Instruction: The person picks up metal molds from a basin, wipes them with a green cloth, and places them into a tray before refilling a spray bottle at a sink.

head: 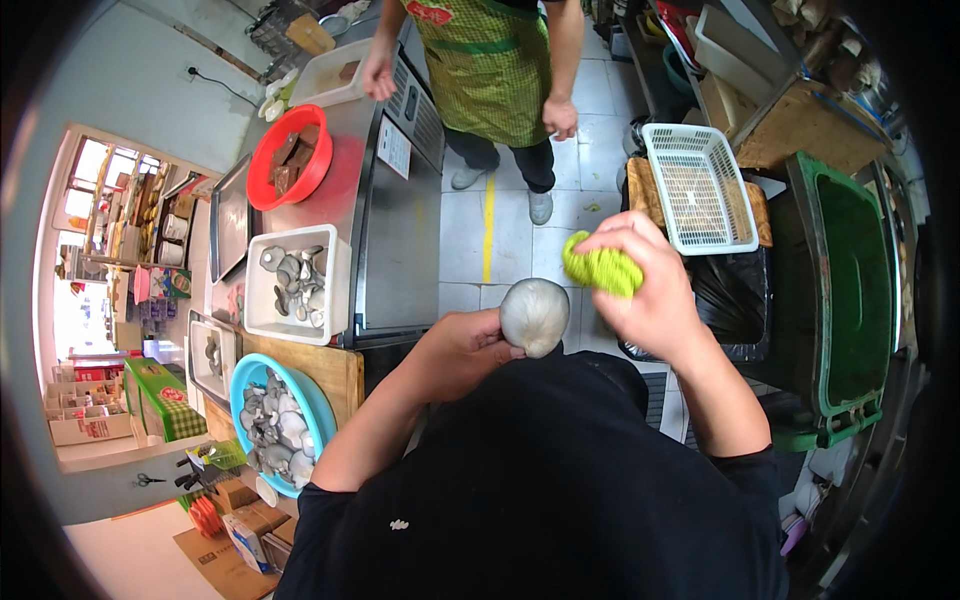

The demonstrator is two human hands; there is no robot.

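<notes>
Low in front of my black-clothed body, my left hand point(476, 346) grips a rounded grey mushroom point(535, 315), apparently an oyster mushroom. Its pale narrow end points toward me. My right hand point(646, 281) is raised to the right of it, closed around a bunched yellow-green cloth point(606, 264) with a ribbed texture. Motion blurs the cloth slightly, and a gap separates it from the mushroom. On the left counter, a blue basin point(324, 409) holds many grey mushrooms. More mushroom pieces lie in a white plastic tub point(339, 300) beyond it.
A red basin point(328, 165) with brown blocks stands farther along the steel counter. Ahead, a person in a green checked apron point(487, 82) stands on the tiles. At right are a white basket point(742, 217), a black-lined bin point(727, 300) and a green wheeled bin point(806, 300).
</notes>
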